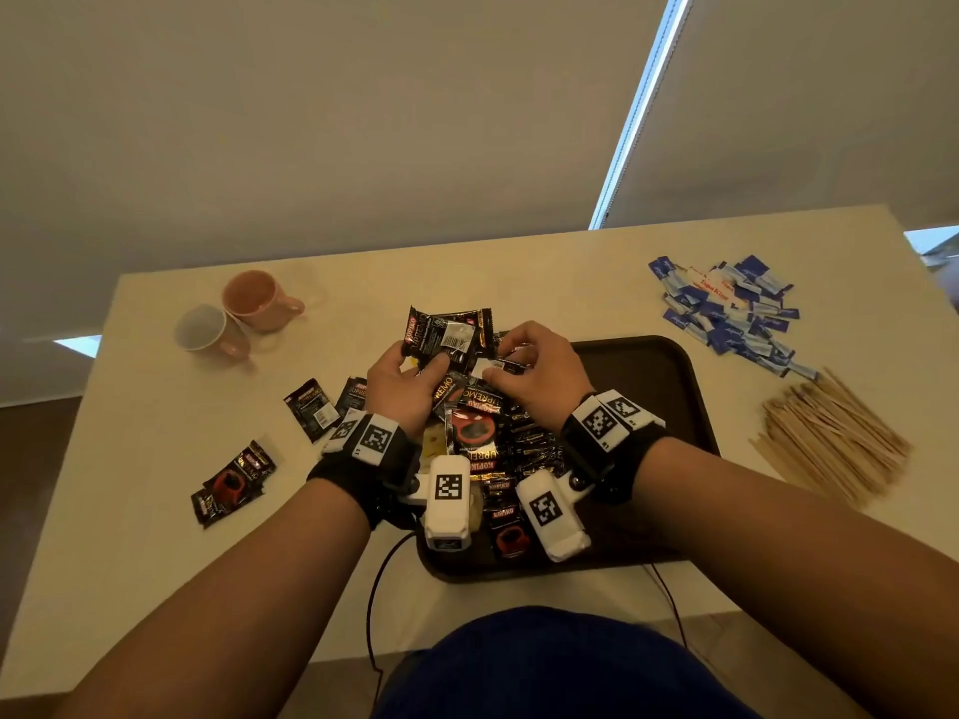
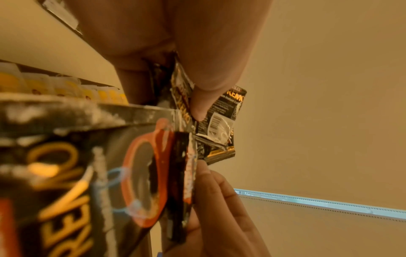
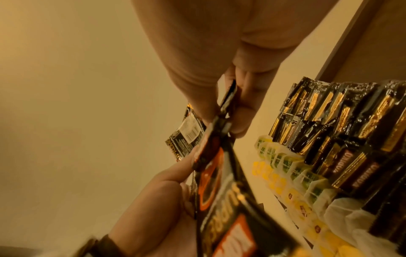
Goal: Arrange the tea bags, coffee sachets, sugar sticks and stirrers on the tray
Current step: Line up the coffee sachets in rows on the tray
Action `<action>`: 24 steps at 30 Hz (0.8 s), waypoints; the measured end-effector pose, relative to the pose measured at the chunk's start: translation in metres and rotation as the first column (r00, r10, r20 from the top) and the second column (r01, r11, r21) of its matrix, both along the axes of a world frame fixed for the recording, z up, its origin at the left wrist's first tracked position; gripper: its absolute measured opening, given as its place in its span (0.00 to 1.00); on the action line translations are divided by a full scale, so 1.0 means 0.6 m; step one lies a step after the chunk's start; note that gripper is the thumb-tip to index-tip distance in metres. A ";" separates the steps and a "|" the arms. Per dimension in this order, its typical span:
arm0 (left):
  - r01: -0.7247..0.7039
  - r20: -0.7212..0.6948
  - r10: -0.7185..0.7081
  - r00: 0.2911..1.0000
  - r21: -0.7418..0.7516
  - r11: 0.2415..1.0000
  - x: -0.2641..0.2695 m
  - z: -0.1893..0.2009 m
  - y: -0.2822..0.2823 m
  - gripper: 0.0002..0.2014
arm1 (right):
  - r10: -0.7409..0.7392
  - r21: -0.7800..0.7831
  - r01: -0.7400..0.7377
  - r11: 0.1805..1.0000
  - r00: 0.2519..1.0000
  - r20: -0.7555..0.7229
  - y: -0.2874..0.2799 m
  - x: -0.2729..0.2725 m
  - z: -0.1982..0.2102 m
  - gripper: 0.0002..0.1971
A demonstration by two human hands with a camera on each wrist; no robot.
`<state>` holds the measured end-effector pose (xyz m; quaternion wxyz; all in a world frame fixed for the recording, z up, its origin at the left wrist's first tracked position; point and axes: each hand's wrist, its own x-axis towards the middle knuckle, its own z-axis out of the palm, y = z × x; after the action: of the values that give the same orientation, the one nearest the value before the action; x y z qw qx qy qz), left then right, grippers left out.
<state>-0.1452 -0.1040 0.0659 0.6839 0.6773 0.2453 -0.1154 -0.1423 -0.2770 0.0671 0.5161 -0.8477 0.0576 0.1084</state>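
Observation:
Above the dark brown tray (image 1: pixel 669 386), my left hand (image 1: pixel 407 376) grips a fanned bunch of black coffee sachets (image 1: pixel 446 332), thumb pressed on one (image 2: pixel 222 125). My right hand (image 1: pixel 524 363) pinches the edge of another black sachet (image 3: pixel 228 97) right beside the bunch. Black sachets (image 1: pixel 524 443) and yellow tea bags (image 3: pixel 283 184) lie in rows on the tray below my wrists. Loose coffee sachets (image 1: pixel 236 482) lie on the table to the left. Blue sugar sticks (image 1: pixel 731 308) and wooden stirrers (image 1: pixel 830 438) lie in heaps on the right.
Two mugs, one pink (image 1: pixel 257 298) and one grey inside (image 1: pixel 210 332), stand at the table's (image 1: pixel 155 589) far left. Two more sachets (image 1: pixel 322 407) lie just left of my left wrist. Black cables (image 1: pixel 376 578) run off the near edge. A wall and window blind lie behind.

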 end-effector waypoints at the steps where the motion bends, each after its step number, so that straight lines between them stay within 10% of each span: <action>1: -0.002 -0.003 0.002 1.000 -0.006 1.000 0.000 0.000 -0.001 0.07 | 0.012 -0.012 -0.012 1.000 1.000 0.021 -0.002 0.000 0.001 0.09; 5: -0.015 -0.015 0.015 1.000 0.004 1.000 0.001 0.002 -0.004 0.07 | 0.125 -0.040 -0.122 0.992 0.989 0.083 -0.008 -0.004 0.016 0.04; 10: -0.012 -0.002 0.012 1.000 0.039 0.999 0.010 0.005 0.000 0.07 | 0.364 -0.125 -0.359 0.925 0.931 0.021 -0.029 -0.015 0.025 0.25; 17: -0.025 -0.049 0.025 0.998 0.002 1.000 0.016 0.005 -0.004 0.06 | 0.437 -0.336 -0.358 0.871 0.877 0.201 -0.045 -0.011 0.019 0.15; 24: -0.041 -0.057 0.043 0.997 0.030 0.999 0.028 0.001 -0.004 0.04 | -0.030 0.092 0.026 0.995 0.999 0.037 -0.074 0.011 0.007 0.05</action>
<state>-0.1282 -0.1061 0.0666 0.6689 0.6784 0.2805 -0.1168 -0.1354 -0.3213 0.0710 0.5567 -0.8243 0.0546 0.0873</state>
